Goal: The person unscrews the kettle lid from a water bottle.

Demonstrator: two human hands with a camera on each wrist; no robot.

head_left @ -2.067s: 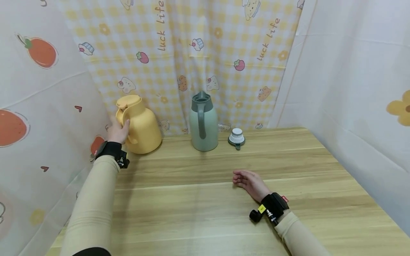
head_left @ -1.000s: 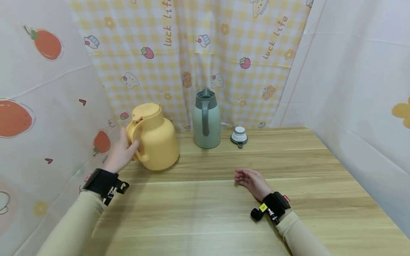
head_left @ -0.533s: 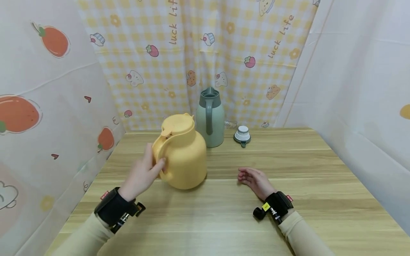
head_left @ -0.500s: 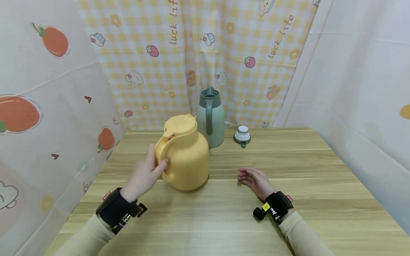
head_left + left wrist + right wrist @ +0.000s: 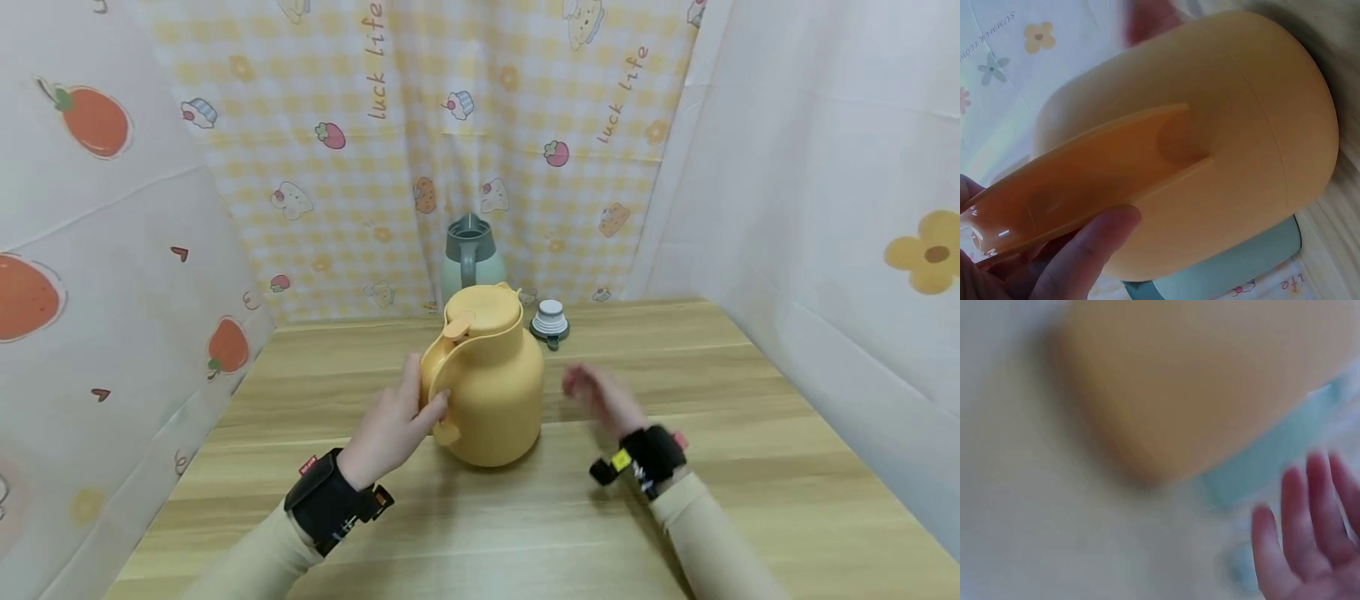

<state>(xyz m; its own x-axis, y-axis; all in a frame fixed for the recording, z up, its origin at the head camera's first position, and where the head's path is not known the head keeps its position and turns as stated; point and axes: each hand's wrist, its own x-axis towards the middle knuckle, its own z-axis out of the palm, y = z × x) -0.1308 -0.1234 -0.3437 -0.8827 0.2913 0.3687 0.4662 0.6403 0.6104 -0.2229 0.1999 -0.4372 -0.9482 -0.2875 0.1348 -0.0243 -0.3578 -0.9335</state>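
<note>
A yellow thermos jug [image 5: 495,392] with its lid on stands upright near the middle of the wooden table. My left hand [image 5: 393,425] grips its handle; in the left wrist view the thumb [image 5: 1094,250] lies along the handle's edge. To the jug's right, my right hand [image 5: 603,396] is blurred and holds nothing. Its fingers [image 5: 1297,512] are spread and fairly straight in the right wrist view, close to the jug's side. Behind the yellow jug, a green thermos jug [image 5: 470,250] without its stopper is partly hidden.
A white and grey stopper [image 5: 551,321] sits upside down on the table [image 5: 675,358] at the back, right of the green jug. Patterned curtains [image 5: 375,167] enclose the table at the back and both sides.
My left hand has brought the yellow jug from the back left to the middle, in front of the green jug. The right hand, at rest before, has risen and moved slightly forward.
</note>
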